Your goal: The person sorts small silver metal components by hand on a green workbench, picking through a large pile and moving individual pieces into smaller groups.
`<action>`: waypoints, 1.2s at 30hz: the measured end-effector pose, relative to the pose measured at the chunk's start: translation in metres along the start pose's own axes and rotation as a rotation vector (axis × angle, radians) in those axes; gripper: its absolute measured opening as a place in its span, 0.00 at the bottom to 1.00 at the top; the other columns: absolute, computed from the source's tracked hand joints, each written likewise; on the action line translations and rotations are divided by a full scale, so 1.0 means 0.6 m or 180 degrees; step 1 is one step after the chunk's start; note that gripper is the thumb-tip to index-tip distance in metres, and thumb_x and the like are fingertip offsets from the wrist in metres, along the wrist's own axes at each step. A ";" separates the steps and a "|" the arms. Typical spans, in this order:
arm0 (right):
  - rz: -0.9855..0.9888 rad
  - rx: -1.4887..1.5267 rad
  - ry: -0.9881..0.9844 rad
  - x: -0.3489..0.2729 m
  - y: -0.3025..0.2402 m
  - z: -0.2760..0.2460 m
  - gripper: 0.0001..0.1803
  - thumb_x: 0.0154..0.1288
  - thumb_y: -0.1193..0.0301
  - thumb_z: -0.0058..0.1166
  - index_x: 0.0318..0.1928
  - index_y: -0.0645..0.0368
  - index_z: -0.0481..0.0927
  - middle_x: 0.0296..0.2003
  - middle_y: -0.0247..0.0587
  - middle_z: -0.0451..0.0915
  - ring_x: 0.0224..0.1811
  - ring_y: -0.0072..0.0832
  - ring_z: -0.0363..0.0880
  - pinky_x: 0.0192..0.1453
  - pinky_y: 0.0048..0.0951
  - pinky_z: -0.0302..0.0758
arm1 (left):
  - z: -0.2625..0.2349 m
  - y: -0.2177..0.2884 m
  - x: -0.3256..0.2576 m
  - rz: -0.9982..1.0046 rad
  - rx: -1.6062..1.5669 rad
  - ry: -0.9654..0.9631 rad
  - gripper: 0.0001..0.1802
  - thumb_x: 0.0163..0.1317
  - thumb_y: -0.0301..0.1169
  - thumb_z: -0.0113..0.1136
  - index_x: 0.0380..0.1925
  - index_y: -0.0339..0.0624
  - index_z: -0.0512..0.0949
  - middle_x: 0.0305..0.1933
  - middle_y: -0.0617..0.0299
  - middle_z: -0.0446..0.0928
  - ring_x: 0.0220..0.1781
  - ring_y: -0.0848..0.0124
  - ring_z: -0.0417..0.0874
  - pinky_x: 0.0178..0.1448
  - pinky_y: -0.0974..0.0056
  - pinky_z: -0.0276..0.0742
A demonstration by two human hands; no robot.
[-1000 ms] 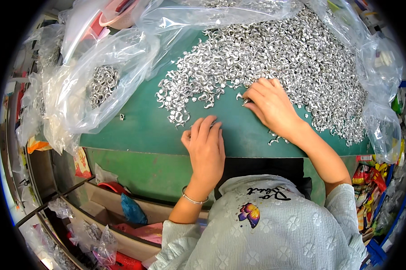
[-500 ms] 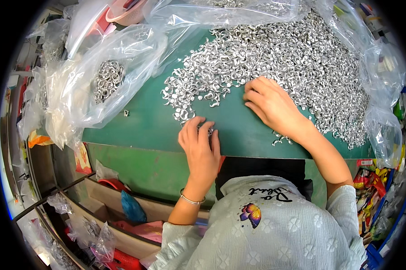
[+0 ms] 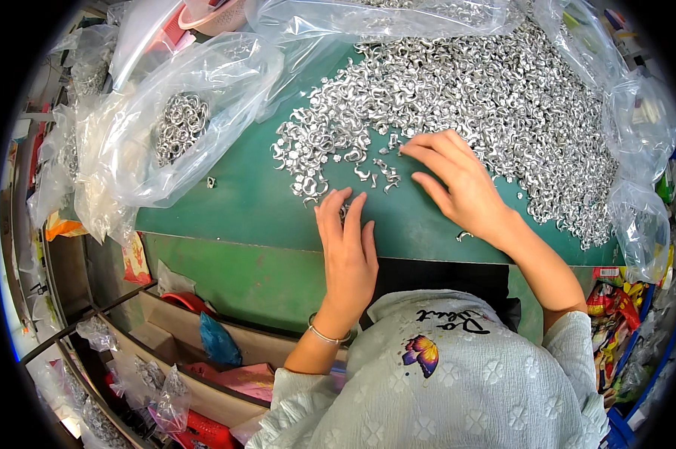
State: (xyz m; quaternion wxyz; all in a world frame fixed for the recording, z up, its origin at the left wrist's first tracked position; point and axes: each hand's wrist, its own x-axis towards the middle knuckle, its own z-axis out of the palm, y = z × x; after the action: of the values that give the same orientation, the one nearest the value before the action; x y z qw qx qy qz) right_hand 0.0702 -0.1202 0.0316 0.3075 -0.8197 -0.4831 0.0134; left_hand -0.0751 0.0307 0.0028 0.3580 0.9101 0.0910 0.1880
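Step in hand: sorting small silvery metal pieces (image 3: 368, 168) off the near edge of the big heap (image 3: 488, 97), centre to upper right of frame.
Left hand (image 3: 349, 247): flat on the green table (image 3: 256, 202), centre frame, fingers straight and close together, fingertips pressing on a piece or two, nothing gripped.
Right hand (image 3: 458, 183): right of centre, fingers spread and curved, tips touching loose pieces; no visible pinch.
Clear bag (image 3: 173, 127): upper left, metal rings inside.
Next move, by judgement: calls for a fine fingertip pinch or slide to separate single pieces.
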 end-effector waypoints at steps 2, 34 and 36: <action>-0.0176 -0.0018 -0.0104 0.005 -0.003 0.007 0.18 0.58 0.75 0.60 0.50 0.61 0.78 0.50 0.41 0.75 0.53 0.39 0.72 0.56 0.38 0.70 | 0.002 0.000 0.001 0.0048 0.0025 -0.0027 0.21 0.58 0.16 0.58 0.54 0.34 0.74 0.63 0.49 0.68 0.66 0.49 0.67 0.68 0.52 0.63; 0.0238 0.0387 -0.0360 -0.019 -0.017 0.028 0.15 0.55 0.78 0.60 0.45 0.62 0.77 0.40 0.45 0.75 0.45 0.45 0.75 0.50 0.41 0.73 | -0.006 0.003 0.004 -0.0164 -0.0061 0.0060 0.25 0.54 0.19 0.66 0.54 0.37 0.75 0.61 0.51 0.69 0.63 0.51 0.68 0.65 0.53 0.65; 0.0179 0.0414 -0.0534 -0.015 -0.032 0.039 0.16 0.56 0.78 0.61 0.46 0.62 0.77 0.41 0.45 0.75 0.45 0.43 0.75 0.50 0.39 0.74 | -0.007 0.008 0.006 -0.0087 -0.0033 0.0016 0.25 0.54 0.20 0.67 0.54 0.37 0.75 0.61 0.51 0.69 0.63 0.51 0.68 0.65 0.52 0.64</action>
State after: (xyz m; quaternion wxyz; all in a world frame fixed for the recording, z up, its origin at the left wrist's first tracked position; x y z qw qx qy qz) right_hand 0.0429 -0.1092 0.0202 0.3179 -0.8072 -0.4821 0.1220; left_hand -0.0733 0.0307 0.0101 0.3651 0.9064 0.1034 0.1858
